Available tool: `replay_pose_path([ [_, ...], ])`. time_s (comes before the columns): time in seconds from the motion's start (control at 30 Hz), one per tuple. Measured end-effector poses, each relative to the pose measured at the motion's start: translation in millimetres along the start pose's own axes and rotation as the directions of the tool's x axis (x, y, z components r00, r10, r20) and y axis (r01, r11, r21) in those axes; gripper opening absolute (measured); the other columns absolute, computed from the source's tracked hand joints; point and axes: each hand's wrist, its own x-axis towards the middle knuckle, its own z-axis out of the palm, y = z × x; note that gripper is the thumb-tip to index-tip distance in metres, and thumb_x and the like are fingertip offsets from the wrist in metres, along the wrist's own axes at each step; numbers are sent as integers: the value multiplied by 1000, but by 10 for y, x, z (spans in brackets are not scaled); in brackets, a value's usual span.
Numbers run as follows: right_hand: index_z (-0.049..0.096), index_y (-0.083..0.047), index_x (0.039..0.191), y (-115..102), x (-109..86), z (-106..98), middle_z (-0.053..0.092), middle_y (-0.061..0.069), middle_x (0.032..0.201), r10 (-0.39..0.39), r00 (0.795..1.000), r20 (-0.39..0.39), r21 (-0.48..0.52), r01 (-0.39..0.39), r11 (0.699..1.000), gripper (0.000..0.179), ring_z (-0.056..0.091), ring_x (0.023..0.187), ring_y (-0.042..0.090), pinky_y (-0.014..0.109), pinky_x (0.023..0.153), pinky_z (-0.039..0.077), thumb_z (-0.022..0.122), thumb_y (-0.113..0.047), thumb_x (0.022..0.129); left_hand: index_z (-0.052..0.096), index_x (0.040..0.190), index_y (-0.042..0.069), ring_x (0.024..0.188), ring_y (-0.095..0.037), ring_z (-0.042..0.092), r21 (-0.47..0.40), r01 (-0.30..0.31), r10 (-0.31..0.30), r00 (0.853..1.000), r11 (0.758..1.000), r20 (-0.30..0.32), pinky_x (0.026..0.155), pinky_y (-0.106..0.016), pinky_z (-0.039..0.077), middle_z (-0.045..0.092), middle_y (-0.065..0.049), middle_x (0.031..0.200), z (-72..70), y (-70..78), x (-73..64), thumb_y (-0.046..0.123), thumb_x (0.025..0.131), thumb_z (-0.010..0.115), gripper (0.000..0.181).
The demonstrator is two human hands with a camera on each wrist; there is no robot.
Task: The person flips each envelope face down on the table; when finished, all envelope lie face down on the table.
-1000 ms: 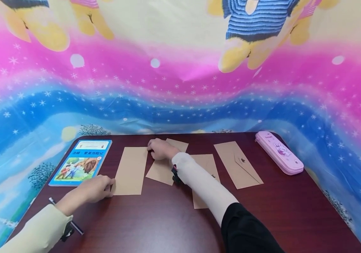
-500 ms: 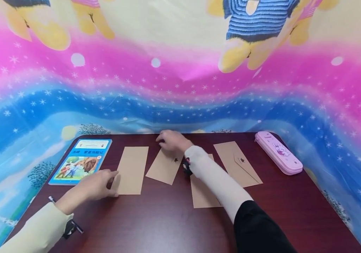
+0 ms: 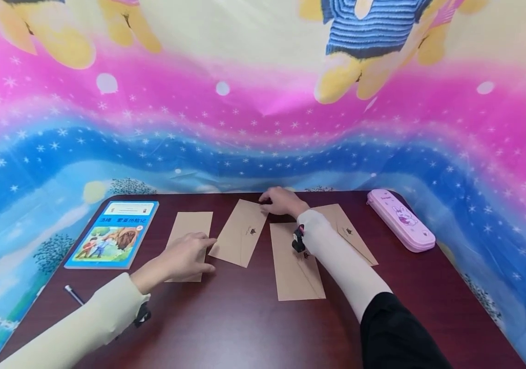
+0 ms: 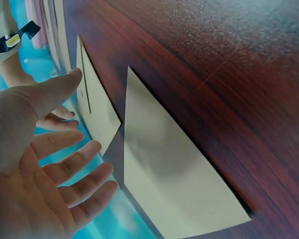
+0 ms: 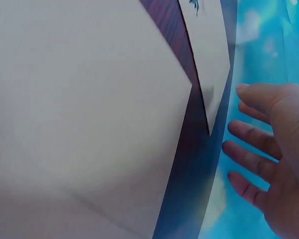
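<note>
My left hand (image 3: 182, 259) hovers over a plain kraft envelope (image 3: 191, 223), covering part of it. Its fingers are spread and hold nothing, as the left wrist view shows with that envelope (image 4: 164, 169) below. A second envelope (image 3: 238, 233), tilted and with a small black print, lies just right of it. Near that one's upper right corner is my right hand (image 3: 283, 201). Fingers parted in the right wrist view, the right hand (image 5: 269, 154) grips nothing there. A third envelope (image 3: 290, 279) lies partly under the right forearm. The fourth envelope (image 3: 355, 238) lies farther right, partly hidden.
A blue picture-covered book (image 3: 112, 233) lies at the table's left. A pink pencil case (image 3: 401, 220) sits at the far right corner. One pen (image 3: 74, 294) is partly hidden by the left sleeve. A patterned cloth (image 3: 263, 102) hangs behind the dark wooden table (image 3: 226, 323).
My left hand has moved right, from the plain envelope's left edge to above it. My right hand has moved right across the tilted envelope, uncovering it. The envelopes stay about where they were.
</note>
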Motion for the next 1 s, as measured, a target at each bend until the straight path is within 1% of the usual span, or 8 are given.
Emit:
replay_pose_path([
  [0.17,65,-13,139,131,-115,6,64,8,143,98,995,13,14,-99,995,48,60,133,29,48,111,48,69,-38,99,68,131,0,111,-31,65,37,-36,36,999,999,9,95,-47,54,70,-13,120,79,44,113,40,82,85,65],
  [0.3,67,-13,136,132,-149,4,65,9,141,139,990,30,29,-140,990,50,60,132,29,47,108,50,72,-41,96,73,107,4,91,-24,60,35,-66,65,998,997,11,79,-39,50,68,-9,101,108,74,148,37,83,85,43],
  [0.43,67,-11,135,71,-128,-9,66,10,139,136,990,41,37,-138,990,51,62,128,29,47,106,51,75,-41,94,67,88,12,77,-17,46,46,-45,44,999,998,30,69,-32,38,56,-2,83,132,93,150,36,84,84,30],
  [0.57,68,-12,132,21,-106,-15,67,7,134,178,982,68,-6,-178,984,47,65,119,25,45,101,53,75,-39,94,66,81,16,76,-16,43,88,-39,36,999,995,32,67,-31,37,52,3,81,176,100,156,37,86,83,27],
  [0.7,68,-14,94,-26,-47,-32,60,-2,90,256,962,93,-45,-253,966,24,53,77,13,34,73,46,77,-36,93,64,76,18,79,-17,48,112,-50,52,999,992,-12,66,-32,40,58,1,86,198,99,189,36,85,84,28],
  [0.77,53,-16,73,-53,4,-44,40,-4,72,283,952,116,-53,-279,959,37,34,63,13,32,63,33,77,-35,93,63,74,19,79,-18,49,124,-42,46,999,991,-29,66,-33,40,60,1,86,200,93,207,35,84,85,29],
  [0.83,37,-16,65,-81,55,-52,23,-3,65,298,943,151,-62,-292,954,52,20,59,14,32,59,23,77,-34,93,61,70,21,78,-17,49,136,-37,43,998,990,-43,65,-33,40,60,2,84,206,84,222,34,83,86,30],
  [1.0,28,-18,59,-127,140,-54,15,-4,58,290,938,188,-62,-283,957,61,13,53,13,31,55,18,76,-31,94,63,61,21,74,-16,52,138,-77,91,991,987,-96,65,-32,44,58,4,73,231,69,259,23,85,84,32],
])
